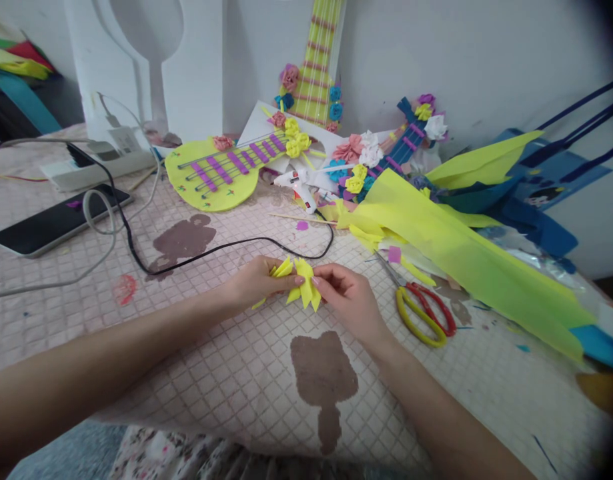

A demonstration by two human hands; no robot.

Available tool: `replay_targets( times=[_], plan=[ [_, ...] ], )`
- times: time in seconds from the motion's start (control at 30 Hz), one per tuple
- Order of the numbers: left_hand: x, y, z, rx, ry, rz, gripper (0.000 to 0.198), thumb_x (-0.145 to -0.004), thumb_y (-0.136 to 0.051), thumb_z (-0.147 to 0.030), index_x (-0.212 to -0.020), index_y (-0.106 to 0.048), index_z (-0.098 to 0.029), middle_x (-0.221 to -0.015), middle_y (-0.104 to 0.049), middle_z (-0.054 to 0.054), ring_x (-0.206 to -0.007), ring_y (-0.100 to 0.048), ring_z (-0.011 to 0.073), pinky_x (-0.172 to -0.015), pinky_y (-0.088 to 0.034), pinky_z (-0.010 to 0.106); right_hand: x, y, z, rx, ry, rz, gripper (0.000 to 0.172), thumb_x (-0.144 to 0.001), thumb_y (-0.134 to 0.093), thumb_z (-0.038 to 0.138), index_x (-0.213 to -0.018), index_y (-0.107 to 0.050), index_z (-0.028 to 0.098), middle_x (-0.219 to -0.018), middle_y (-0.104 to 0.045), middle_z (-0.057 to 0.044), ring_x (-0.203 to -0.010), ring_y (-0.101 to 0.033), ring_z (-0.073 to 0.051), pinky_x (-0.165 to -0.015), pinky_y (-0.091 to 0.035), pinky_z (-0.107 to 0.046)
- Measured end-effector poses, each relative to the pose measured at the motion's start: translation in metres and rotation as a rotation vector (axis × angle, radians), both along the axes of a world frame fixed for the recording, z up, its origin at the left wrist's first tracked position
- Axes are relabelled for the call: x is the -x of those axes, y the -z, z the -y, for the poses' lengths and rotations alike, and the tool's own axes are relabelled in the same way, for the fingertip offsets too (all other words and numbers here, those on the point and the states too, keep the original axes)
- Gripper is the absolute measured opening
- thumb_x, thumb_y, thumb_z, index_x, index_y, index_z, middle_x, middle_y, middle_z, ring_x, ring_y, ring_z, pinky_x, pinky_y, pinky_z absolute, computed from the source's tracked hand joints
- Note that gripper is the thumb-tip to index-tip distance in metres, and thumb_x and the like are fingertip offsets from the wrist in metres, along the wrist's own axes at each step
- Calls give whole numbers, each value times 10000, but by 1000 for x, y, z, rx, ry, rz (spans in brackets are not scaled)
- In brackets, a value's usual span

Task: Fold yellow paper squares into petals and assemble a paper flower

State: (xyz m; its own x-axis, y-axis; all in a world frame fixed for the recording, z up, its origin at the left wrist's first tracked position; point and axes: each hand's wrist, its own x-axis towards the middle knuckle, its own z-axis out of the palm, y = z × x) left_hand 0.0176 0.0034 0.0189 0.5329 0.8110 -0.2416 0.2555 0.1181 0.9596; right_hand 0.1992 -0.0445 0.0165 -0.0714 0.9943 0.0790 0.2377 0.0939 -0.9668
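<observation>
Between my two hands is a strip of yellow crepe paper cut into pointed petals. My left hand pinches its left part, with thumb and fingers closed on it and more yellow paper tips showing by the fingers. My right hand grips the right edge of the same strip between thumb and forefinger. The petal points hang downward just above the quilted cloth. To the right of my right hand lie scissors with one yellow and one red handle loop.
A white glue gun rests behind my hands, its black cable looping across the cloth. Decorated paper guitars stand behind. Yellow crepe sheets spread at right. A phone and power strip lie left.
</observation>
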Motion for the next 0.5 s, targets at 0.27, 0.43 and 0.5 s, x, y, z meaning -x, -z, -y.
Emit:
replay_targets(
  times=[0.27,0.43,0.5],
  plan=[
    [-1,-4,1,18,-4,-11,332,-735,-651,-395,-558,-511,-151,-451,-374,-53,-405,-293,48,-405,-181,197,6,1,4,-79,49,44,72,-812,-602,279,-837,-595,212,-749,-608,-5,-640,-545,-131,-590,-449,-260],
    [-2,-5,3,18,-14,-6,317,-726,-663,-384,-560,-529,-149,-451,-379,-53,-411,-298,49,-401,-178,194,8,2,5,-88,55,78,64,-832,-577,271,-831,-594,209,-743,-590,-2,-633,-528,-125,-585,-441,-256],
    [-2,-5,3,15,-16,5,318,-719,-669,-382,-555,-527,-149,-449,-377,-53,-410,-296,48,-399,-176,193,8,3,5,-87,48,85,69,-837,-571,273,-837,-594,208,-743,-587,-3,-631,-526,-125,-582,-439,-255]
  ],
)
